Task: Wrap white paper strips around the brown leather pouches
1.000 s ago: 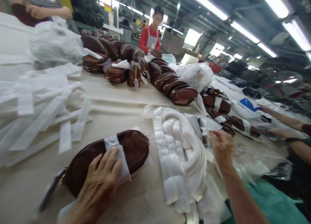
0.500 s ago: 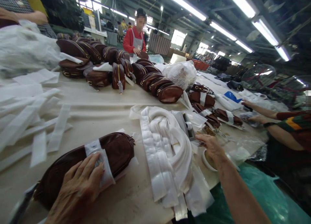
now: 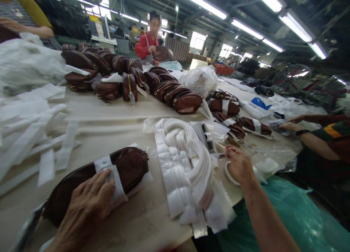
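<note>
My left hand [image 3: 91,193] lies over a dark brown leather bag [image 3: 129,168] near the table's front left. Its fingers press a white foam strip [image 3: 102,162] that wraps round the bag's middle. A dark strap with a tassel-like end [image 3: 26,223] hangs at the bag's near end. My right hand [image 3: 239,164] is closed in a pinch beside a grey box-like holder [image 3: 203,135]; a small pale end shows at the fingertips, too small to name. A white ring, like a tape roll [image 3: 230,174], lies under that hand. Between my hands spreads a pile of white foam strips [image 3: 175,179].
Brown bags [image 3: 188,102] stand in rows at the back; several wrapped ones [image 3: 254,125] lie right. Loose white strips [image 3: 46,168] cover the left. A plastic-wrapped bundle [image 3: 199,81] sits behind. Green plastic [image 3: 281,212] hangs at the right edge. Co-workers [image 3: 149,46] stand around the table.
My right hand has drawn slightly toward me from the grey holder, its fingers now pinched together. My left hand stays on the bag. The co-worker in red has raised a brown bag.
</note>
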Motion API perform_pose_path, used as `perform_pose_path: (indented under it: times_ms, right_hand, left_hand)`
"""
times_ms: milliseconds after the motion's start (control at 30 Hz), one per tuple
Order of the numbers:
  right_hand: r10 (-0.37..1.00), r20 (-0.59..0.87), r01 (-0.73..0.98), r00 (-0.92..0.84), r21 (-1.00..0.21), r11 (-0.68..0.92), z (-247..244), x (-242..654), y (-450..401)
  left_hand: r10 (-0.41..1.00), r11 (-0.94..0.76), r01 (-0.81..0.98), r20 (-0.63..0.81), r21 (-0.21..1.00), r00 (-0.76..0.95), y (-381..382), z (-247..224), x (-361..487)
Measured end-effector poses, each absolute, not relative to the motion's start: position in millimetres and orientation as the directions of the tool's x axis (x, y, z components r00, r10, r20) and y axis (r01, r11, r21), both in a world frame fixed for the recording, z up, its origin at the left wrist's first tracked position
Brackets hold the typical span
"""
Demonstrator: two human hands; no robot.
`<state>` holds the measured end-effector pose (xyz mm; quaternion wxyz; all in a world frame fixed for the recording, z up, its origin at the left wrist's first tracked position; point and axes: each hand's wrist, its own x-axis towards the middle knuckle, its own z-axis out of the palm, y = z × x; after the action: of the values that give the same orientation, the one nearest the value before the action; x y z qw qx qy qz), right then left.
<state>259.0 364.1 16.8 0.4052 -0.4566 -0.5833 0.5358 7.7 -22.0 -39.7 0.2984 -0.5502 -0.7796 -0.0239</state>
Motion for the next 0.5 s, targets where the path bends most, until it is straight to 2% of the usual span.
perform_pose_path:
  times_ms: [133,267,367,467,500]
  right_hand:
    - [0.974,-0.035,0.141,-0.222,-0.990,-0.004,2.8,291.5,334.5]
    - [0.965,-0.081,0.405,-0.251,-0.914,0.028,-12.2,293.8,322.9]
    - [0.965,-0.052,0.540,-0.256,-0.836,0.098,-8.0,295.3,329.2]
    - [0.958,0.013,0.682,-0.288,-0.699,0.215,3.8,311.6,336.9]
    - [0.929,0.086,0.764,-0.359,-0.545,0.346,7.4,316.1,340.1]
  left_hand:
    - [0.853,0.392,0.883,0.462,-0.256,-0.245,-25.2,-43.1,5.1]
    - [0.822,0.386,0.897,0.522,-0.215,-0.229,-23.4,-47.0,1.5]
    - [0.790,0.425,0.892,0.543,-0.154,-0.283,-18.5,-44.8,7.2]
    - [0.771,0.477,0.876,0.511,-0.066,-0.381,-15.4,-37.7,21.4]
    - [0.764,0.482,0.875,0.508,-0.039,-0.398,-14.6,-35.3,25.7]
